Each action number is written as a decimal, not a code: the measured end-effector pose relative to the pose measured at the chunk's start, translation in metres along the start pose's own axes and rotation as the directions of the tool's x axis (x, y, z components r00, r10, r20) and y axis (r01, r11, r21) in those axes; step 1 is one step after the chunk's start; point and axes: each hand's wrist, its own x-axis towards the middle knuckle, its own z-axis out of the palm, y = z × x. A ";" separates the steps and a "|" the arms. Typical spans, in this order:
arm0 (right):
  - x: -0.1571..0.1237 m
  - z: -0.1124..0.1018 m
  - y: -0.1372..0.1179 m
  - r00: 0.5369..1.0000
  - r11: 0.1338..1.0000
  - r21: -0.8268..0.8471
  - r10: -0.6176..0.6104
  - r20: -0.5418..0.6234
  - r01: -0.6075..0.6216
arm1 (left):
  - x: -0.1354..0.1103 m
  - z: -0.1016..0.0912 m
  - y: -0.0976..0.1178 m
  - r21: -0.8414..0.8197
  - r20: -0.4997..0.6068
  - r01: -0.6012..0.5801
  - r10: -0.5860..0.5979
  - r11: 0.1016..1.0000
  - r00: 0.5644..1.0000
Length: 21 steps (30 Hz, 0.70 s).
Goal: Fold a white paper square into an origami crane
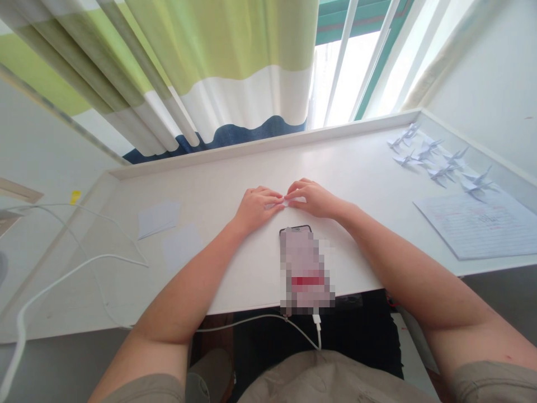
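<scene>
Both my hands meet over the middle of the white desk (235, 268), pinching a small piece of white paper (286, 202) between them. My left hand (260, 206) holds its left side with thumb and fingers together. From the right, my right hand (310, 196) grips the other side with its fingertips. Most of the paper is hidden by the fingers, so its folded shape cannot be made out. Just below the hands lies a phone (306, 263), its screen blurred out, with a white cable (318, 324) plugged into its lower end.
Several folded paper cranes (444, 165) stand at the back right, behind a written sheet (474, 224). White paper squares (158, 218) lie on the left. A loose white cable (62, 291) crosses the left side. A raised rim (268, 146) runs along the desk's back, below the curtain (235, 56).
</scene>
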 end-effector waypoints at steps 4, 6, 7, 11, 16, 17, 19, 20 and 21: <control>-0.001 0.000 -0.001 1.000 1.000 -0.005 -0.011 0.002 0.011 | 0.000 0.000 0.000 0.017 -0.003 -0.008 0.008 1.000 1.000; -0.001 0.000 0.000 1.000 1.000 -0.022 -0.008 0.001 0.008 | 0.000 -0.001 0.000 0.022 0.006 -0.022 0.021 1.000 1.000; -0.001 0.000 0.001 1.000 1.000 -0.030 -0.003 -0.001 0.003 | 0.000 -0.002 0.000 0.027 0.013 -0.029 0.029 0.999 1.000; -0.001 0.001 0.005 1.000 0.999 -0.045 0.003 0.011 -0.002 | 0.000 -0.004 -0.001 0.057 0.034 -0.057 0.055 0.997 0.998; -0.002 0.000 0.005 1.000 0.997 -0.076 -0.020 0.017 0.021 | 0.000 -0.004 -0.003 0.058 0.028 -0.082 0.080 0.995 0.996; -0.002 0.000 0.004 1.000 0.996 -0.087 -0.022 0.014 0.023 | -0.001 -0.003 -0.004 0.055 0.022 -0.086 0.084 0.995 0.996; -0.003 0.000 0.002 1.000 0.995 -0.098 -0.027 0.006 0.027 | -0.001 -0.003 -0.003 0.042 0.004 -0.089 0.089 0.995 0.996; -0.003 0.000 0.002 1.000 0.995 -0.096 -0.029 0.003 0.029 | -0.001 -0.002 -0.003 0.034 -0.009 -0.092 0.092 0.995 0.996; -0.003 0.001 0.002 1.000 0.995 -0.091 -0.030 0.000 0.030 | -0.001 -0.002 -0.003 0.029 -0.025 -0.097 0.098 0.995 0.995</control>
